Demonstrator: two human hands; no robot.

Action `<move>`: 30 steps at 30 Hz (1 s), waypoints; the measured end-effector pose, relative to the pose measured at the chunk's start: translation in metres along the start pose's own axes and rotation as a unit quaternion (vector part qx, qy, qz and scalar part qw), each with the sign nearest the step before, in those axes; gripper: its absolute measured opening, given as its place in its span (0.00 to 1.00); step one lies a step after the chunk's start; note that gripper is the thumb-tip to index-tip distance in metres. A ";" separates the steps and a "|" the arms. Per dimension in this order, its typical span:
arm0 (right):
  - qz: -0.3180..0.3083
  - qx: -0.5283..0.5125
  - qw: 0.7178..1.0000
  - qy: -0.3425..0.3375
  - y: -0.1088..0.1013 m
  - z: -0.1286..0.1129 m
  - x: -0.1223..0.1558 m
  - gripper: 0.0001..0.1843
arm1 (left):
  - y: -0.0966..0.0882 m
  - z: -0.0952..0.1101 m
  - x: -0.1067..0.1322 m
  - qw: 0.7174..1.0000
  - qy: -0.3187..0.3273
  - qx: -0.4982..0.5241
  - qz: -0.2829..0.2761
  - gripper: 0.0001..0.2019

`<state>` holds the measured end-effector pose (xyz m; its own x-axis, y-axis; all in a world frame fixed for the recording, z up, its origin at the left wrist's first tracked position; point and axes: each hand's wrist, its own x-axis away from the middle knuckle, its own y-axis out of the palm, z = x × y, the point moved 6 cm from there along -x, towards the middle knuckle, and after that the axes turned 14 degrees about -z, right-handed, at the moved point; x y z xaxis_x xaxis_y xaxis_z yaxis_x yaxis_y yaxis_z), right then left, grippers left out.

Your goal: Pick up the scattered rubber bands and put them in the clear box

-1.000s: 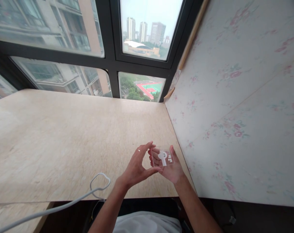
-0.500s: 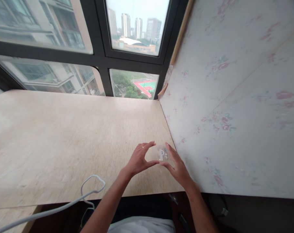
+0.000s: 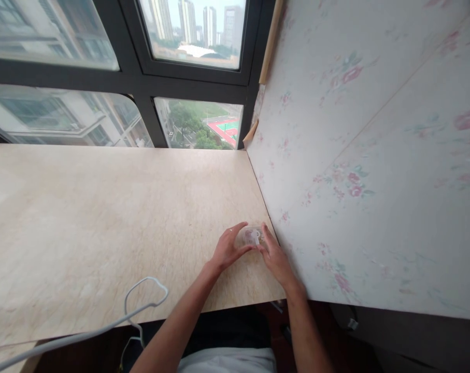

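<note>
Midway between half-curled left hand (image 3: 227,248) and right hand (image 3: 272,256), clear case (image 3: 253,237), right pinching it, left's hold unclear

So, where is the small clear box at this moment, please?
In the head view, the small clear box is right of centre, between the left hand and right hand, near the floral wall.

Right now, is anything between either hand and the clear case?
Nothing visible. The left hand and right hand curve around opposite sides of the clear case; whether both touch it isn't clear. The white cable is off to the left, out of the way.
</note>
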<state>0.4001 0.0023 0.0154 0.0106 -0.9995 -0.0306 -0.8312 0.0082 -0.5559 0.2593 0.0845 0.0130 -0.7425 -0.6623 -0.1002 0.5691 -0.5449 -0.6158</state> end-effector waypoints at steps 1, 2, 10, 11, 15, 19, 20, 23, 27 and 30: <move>0.005 -0.003 1.000 0.004 0.000 0.001 -0.001 0.34 | 0.002 -0.001 -0.001 1.000 -0.004 0.005 -0.006 0.33; 0.009 -0.005 1.000 0.010 0.000 0.002 -0.001 0.34 | 0.004 -0.002 -0.002 1.000 -0.006 0.009 -0.011 0.33; 0.027 -0.024 0.999 0.036 -0.003 0.007 0.002 0.30 | 0.011 -0.008 -0.006 0.998 -0.010 0.052 -0.031 0.35; 0.030 -0.027 0.999 0.037 -0.003 0.006 0.003 0.30 | 0.012 -0.008 -0.005 0.998 -0.008 0.055 -0.034 0.35; 0.038 -0.045 0.997 0.048 -0.003 0.006 0.007 0.30 | 0.014 -0.008 -0.005 0.997 -0.009 0.060 -0.048 0.35; 0.038 -0.054 0.996 0.062 -0.003 0.011 0.006 0.32 | 0.014 -0.010 -0.005 0.997 -0.010 0.058 -0.043 0.35; 0.038 -0.057 0.996 0.064 -0.002 0.012 0.006 0.32 | 0.014 -0.010 -0.005 0.997 -0.009 0.058 -0.039 0.35; 0.036 -0.071 0.995 0.065 -0.002 0.016 0.005 0.32 | 0.015 -0.012 -0.005 0.998 -0.008 0.057 -0.035 0.35; 0.030 -0.078 0.994 0.066 -0.001 0.019 0.005 0.32 | 0.016 -0.013 -0.004 0.998 -0.007 0.048 -0.041 0.36; 0.030 -0.071 0.995 0.059 -0.002 0.020 0.005 0.32 | 0.015 -0.013 -0.003 0.999 -0.005 0.031 -0.035 0.36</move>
<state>0.4133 -0.0022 -0.0006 -0.1003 -0.9940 0.0429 -0.8988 0.0720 -0.4324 0.2660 0.0849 -0.0063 -0.7780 -0.6263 -0.0498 0.5365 -0.6209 -0.5715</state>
